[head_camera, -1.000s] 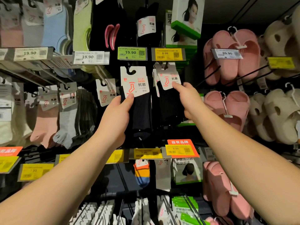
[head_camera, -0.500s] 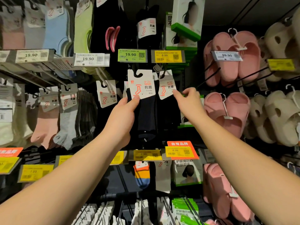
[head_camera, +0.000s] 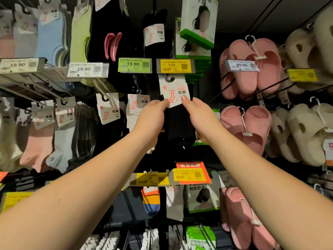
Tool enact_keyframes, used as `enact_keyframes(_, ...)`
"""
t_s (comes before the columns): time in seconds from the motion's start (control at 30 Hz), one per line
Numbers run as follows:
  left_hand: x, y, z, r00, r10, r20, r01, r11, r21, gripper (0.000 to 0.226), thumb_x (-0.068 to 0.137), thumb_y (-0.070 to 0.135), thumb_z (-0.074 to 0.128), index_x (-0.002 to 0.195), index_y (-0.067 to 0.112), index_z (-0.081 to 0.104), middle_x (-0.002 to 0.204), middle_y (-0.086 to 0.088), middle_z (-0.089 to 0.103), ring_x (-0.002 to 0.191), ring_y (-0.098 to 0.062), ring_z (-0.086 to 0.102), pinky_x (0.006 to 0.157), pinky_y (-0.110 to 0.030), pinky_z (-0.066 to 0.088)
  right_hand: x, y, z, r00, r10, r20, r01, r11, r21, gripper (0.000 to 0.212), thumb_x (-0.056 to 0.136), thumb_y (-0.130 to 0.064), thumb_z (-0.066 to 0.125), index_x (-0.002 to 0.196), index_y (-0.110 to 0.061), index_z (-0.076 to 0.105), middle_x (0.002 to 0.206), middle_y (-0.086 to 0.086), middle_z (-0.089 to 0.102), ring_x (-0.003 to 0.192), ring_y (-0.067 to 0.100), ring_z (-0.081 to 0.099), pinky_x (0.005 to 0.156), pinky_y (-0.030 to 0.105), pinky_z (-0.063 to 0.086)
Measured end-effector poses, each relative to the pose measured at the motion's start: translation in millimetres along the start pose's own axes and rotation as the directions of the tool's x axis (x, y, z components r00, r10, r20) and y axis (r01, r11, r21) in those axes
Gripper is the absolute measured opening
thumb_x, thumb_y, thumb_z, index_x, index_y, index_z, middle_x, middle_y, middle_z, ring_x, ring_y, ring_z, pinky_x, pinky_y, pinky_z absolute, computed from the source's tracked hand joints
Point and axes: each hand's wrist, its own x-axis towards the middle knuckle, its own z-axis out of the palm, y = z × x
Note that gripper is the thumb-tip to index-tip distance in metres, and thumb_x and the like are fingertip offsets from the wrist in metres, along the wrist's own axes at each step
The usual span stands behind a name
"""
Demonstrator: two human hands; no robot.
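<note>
While held at 6 o'clock of the yellow tag, the sock pack is gripped by both hands.
Its card is pinched at 8 o'clock by the left hand, fingers curled on the edge, and at 4 o'clock by the right hand, thumb pressed on the front. A hook is seen at the card's 12 o'clock; pink slippers are hung at the sock pack's 3 o'clock.

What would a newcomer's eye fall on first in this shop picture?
At centre, the left hand and right hand pinch the white card of a dark sock pack, just below a yellow 8.99 price tag. To the right hang pink slippers.
</note>
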Motion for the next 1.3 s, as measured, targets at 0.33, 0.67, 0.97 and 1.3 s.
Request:
enact_keyframes(0.33,16.9,1.6,-0.8,0.999,0.031,-0.008,-0.031,0.999,0.038,0.023,0.099,0.031,0.059,0.104,0.009,0.065,0.082,-0.003,0.066,0.063,-0.016,0.065,0.056,-0.028,0.053,19.3,1.4,-5.5,0.996,0.073,0.046,-0.079,0.987,0.137,0.032,0.099,-0.046,0.054,0.107,-0.018,0.068,0.105,0.000,0.075,0.099,0.019,0.071,0.095,0.047,0.056)
enact_keyframes(0.67,33.8,-17.2,-3.6,0.997,-0.036,-0.062,0.044,0.990,0.137,0.017,0.097,0.023,0.063,0.098,0.007,0.059,0.081,-0.009,0.063,0.058,-0.018,0.066,0.053,-0.029,0.056,28.0,10.6,-10.0,0.993,0.117,0.019,-0.098,0.901,-0.423,0.064,0.093,-0.068,0.042,0.116,-0.012,0.062,0.117,0.004,0.064,0.110,0.027,0.063,0.096,0.046,0.054)
enact_keyframes(0.97,11.6,-16.1,-26.7,0.990,0.045,-0.132,0.003,0.939,0.343,0.024,0.094,0.033,0.062,0.079,0.019,0.047,0.069,0.000,0.051,0.065,-0.019,0.051,0.069,-0.036,0.045,2.4,13.6,-17.3,0.995,0.095,-0.008,-0.087,0.868,-0.490,0.056,0.093,-0.071,0.039,0.098,-0.017,0.053,0.093,0.002,0.063,0.093,0.026,0.064,0.073,0.036,0.046)
enact_keyframes(1.3,-169.9,-48.2,-81.1,0.998,0.036,0.045,-0.052,0.899,0.434,0.012,0.096,0.028,0.056,0.086,0.031,0.060,0.079,0.007,0.061,0.069,-0.005,0.054,0.060,-0.022,0.040,-209.6,24.1,-15.4,0.999,0.016,-0.039,-0.032,0.890,-0.455,0.013,0.098,-0.028,0.054,0.099,-0.016,0.061,0.086,-0.005,0.060,0.078,0.012,0.051,0.065,0.013,0.037)
